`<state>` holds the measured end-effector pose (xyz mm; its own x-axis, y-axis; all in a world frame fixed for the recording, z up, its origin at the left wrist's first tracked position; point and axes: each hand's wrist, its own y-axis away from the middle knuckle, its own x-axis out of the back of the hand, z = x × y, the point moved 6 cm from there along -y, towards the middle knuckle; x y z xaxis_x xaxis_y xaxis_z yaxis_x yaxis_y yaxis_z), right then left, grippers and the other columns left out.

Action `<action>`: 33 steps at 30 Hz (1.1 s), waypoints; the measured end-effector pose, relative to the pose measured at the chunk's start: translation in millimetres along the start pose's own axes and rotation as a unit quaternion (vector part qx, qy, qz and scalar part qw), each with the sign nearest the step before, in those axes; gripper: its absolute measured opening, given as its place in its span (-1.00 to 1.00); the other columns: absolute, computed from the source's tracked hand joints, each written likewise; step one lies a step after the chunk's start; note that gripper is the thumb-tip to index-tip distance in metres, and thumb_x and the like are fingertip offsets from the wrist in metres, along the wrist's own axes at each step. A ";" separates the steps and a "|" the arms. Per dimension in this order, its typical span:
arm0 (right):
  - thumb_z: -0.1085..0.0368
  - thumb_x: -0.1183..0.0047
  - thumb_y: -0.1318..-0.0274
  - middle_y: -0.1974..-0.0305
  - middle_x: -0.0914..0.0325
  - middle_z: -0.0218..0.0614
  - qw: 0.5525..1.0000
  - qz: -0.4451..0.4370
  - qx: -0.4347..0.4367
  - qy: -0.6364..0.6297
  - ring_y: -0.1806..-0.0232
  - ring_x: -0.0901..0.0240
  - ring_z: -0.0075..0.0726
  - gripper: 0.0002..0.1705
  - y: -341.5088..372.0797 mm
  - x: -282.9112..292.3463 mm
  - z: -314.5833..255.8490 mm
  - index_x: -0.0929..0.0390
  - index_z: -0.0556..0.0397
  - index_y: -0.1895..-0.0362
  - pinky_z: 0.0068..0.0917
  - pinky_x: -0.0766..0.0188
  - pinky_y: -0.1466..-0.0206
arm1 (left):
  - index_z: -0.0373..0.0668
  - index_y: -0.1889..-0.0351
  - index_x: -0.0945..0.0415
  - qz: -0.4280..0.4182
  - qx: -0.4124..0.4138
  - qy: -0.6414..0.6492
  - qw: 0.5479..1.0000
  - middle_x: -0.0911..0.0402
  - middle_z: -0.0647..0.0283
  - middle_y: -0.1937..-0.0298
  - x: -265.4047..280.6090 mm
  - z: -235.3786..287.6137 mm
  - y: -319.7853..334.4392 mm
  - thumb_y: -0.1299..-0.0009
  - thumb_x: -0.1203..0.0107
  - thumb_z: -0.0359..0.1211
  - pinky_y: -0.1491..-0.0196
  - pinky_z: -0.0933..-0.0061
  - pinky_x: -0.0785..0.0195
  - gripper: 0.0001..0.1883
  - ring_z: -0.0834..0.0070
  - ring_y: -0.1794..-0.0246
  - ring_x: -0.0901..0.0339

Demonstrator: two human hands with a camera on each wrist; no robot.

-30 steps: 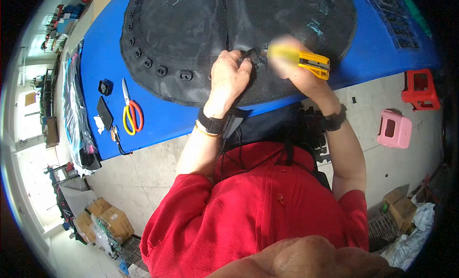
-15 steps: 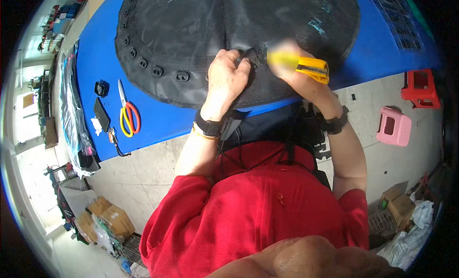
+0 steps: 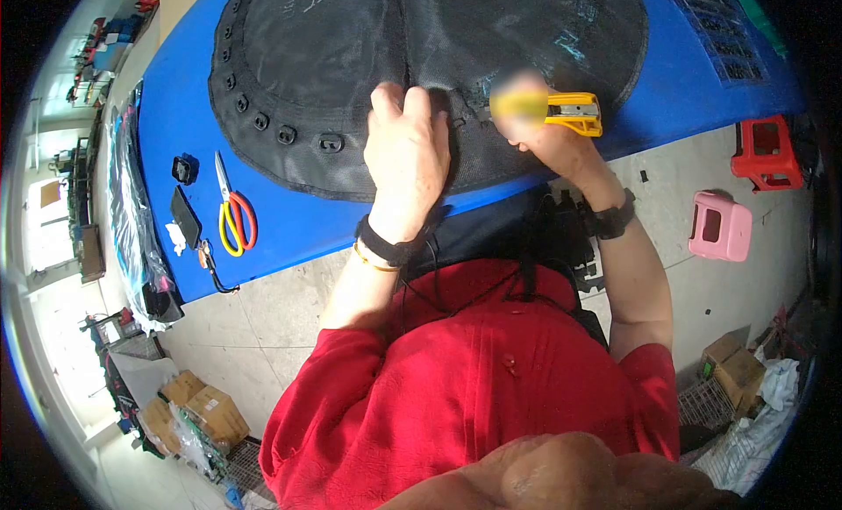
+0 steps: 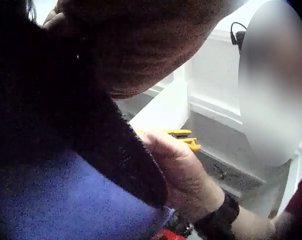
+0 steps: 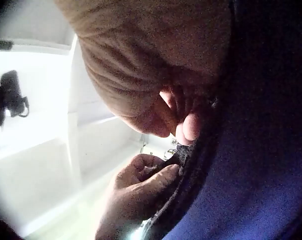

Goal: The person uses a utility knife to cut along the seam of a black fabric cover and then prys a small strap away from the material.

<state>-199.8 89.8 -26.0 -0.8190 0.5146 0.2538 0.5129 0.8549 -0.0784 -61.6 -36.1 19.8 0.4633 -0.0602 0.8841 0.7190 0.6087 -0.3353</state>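
A round black mesh mat (image 3: 324, 63) with black plastic buckles (image 3: 286, 135) along its left edge lies on the blue table. My left hand (image 3: 406, 155) is at its near middle, knuckles up. In the right wrist view, the left thumb and fingers pinch a fold of black cloth (image 5: 183, 155). To the right, my right hand (image 3: 554, 149) grips a yellow utility knife (image 3: 579, 114) whose back end sticks out past the palm. A blurred patch hides the right fingertips in the head view. Between the hands, a small raised bit of cloth shows on the mat.
Scissors (image 3: 233, 221) with red and yellow handles lie left on the table (image 3: 289, 234), beside a dark flat block (image 3: 186, 216), a small black part (image 3: 184, 169) and a small cord-tailed tool (image 3: 210, 263). Pink (image 3: 721, 225) and red (image 3: 765, 153) stools stand on the floor at right.
The left hand has moved slightly left and turned, its knuckles now higher and the thumb out of sight from above. The mat has shifted a little left. The right hand keeps the knife, which has tilted slightly.
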 end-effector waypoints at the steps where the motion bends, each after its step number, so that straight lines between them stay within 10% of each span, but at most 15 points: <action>1: 0.36 -0.13 -0.34 0.22 -0.51 -0.50 1.000 -0.002 0.011 0.007 0.39 -0.49 -0.61 -0.89 -0.3 -0.2 -0.4 -0.56 0.03 0.09 -0.57 -0.46 0.30 | -0.20 0.02 -0.57 0.027 -0.032 -0.034 0.999 -0.47 -0.09 -0.26 4.1 2.3 1.3 -0.27 -0.40 -0.29 -0.10 0.06 -0.50 -0.63 -0.03 -0.09 -0.54; 6: 0.30 -0.10 -0.35 0.30 -0.54 -0.51 0.998 -0.004 -0.055 -0.043 0.41 -0.48 -0.63 -0.86 -0.7 0.3 4.4 -0.53 0.00 0.06 -0.57 -0.47 0.33 | -0.16 -0.18 -0.60 0.056 -0.156 -0.096 0.981 -0.41 0.05 -0.47 6.3 6.9 7.0 -0.30 -0.19 -0.47 -0.45 -0.07 -0.23 -0.56 -0.09 -0.48 -0.30; 14: 0.29 -0.09 -0.34 0.34 -0.54 -0.50 0.995 -0.004 -0.079 -0.061 0.41 -0.48 -0.63 -0.84 -1.6 -0.5 6.4 -0.52 0.00 0.05 -0.57 -0.48 0.32 | -0.20 -0.15 -0.62 0.028 -0.232 -0.071 0.970 -0.52 0.20 -0.39 0.0 24.5 12.2 -0.34 -0.09 -0.46 -0.56 -0.27 0.05 -0.61 0.15 -0.47 -0.37; 24: 0.29 -0.09 -0.34 0.31 -0.55 -0.48 0.998 -0.012 -0.052 -0.035 0.41 -0.49 -0.63 -0.84 0.3 1.3 3.4 -0.54 0.01 0.04 -0.58 -0.47 0.34 | -0.27 -0.11 -0.60 -0.037 -0.244 0.021 0.969 -0.61 0.06 -0.19 -14.8 18.1 9.9 -0.24 -0.07 -0.56 -0.27 0.19 -0.42 -0.57 0.07 -0.15 -0.55; 33: 0.28 -0.08 -0.36 0.30 -0.56 -0.46 0.999 -0.020 -0.042 -0.005 0.41 -0.51 -0.63 -0.83 -0.2 3.7 1.7 -0.54 0.01 0.03 -0.60 -0.47 0.37 | -0.11 -0.31 -0.55 -0.060 -0.223 0.029 0.973 -0.61 0.09 0.00 -12.7 11.0 9.0 -0.24 -0.03 -0.60 -0.10 0.19 -0.46 -0.40 0.14 0.05 -0.56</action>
<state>-203.4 91.6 -26.7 -0.8415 0.4812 0.2456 0.4993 0.8664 0.0131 -66.7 -21.1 9.1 0.3820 -0.1627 0.9097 0.9166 0.1922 -0.3505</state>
